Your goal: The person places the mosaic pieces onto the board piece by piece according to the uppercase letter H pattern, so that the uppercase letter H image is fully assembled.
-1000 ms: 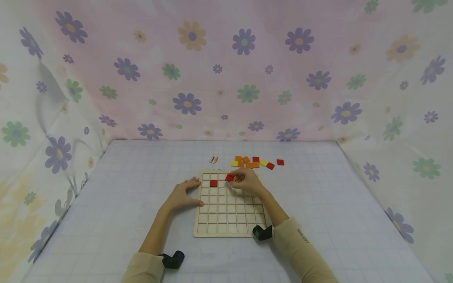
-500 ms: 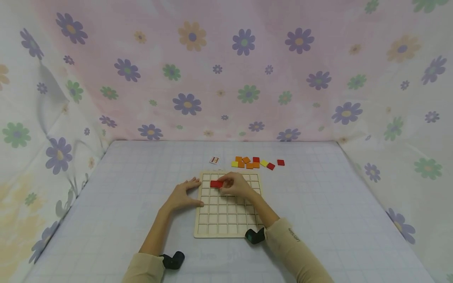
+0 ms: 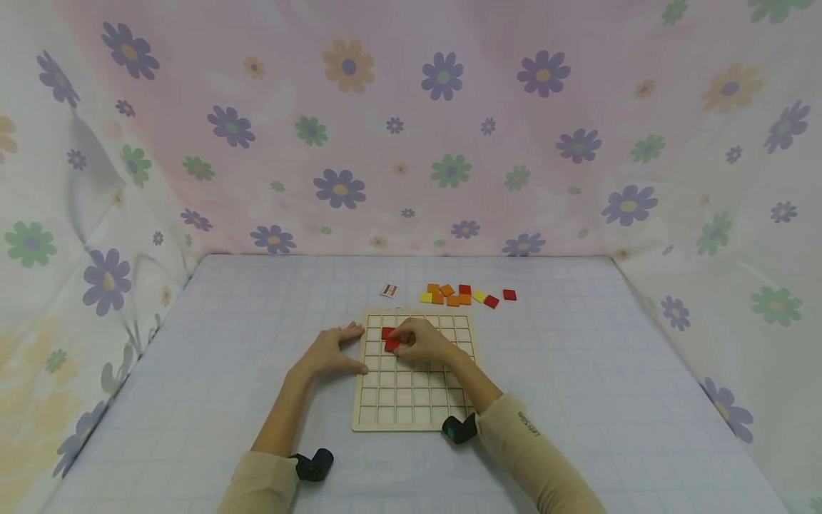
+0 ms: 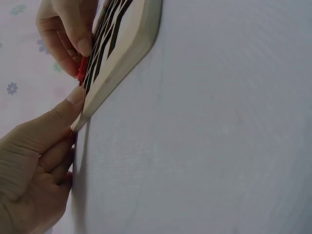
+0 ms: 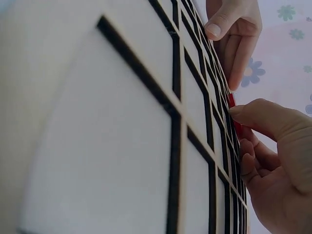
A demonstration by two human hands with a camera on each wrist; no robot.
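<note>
A wooden grid board [image 3: 411, 428] lies on the table, with one red square tile [image 3: 387, 333] in a cell near its upper left. My right hand [image 3: 422, 341] pinches a second red tile [image 3: 391, 346] between thumb and fingers, just below the first one and slightly turned against the grid. In the right wrist view, its thumb [image 5: 268, 117] and fingers meet at the red piece low over the grid. Along the board's left edge my left hand [image 3: 326, 354] rests with fingers spread, thumb tip touching the rim in the left wrist view.
Beyond the board lie several loose orange tiles [image 3: 452, 300], yellow tiles [image 3: 427, 298] and red tiles [image 3: 509, 294]. A small printed card [image 3: 389, 290] with a coloured pattern lies left of them. Flowered cloth [image 3: 411, 143] rises behind the table.
My right hand has carried the red tile left across the board, past level with the placed tile, then slightly nearer to me. My left hand has stayed at the board's edge.
</note>
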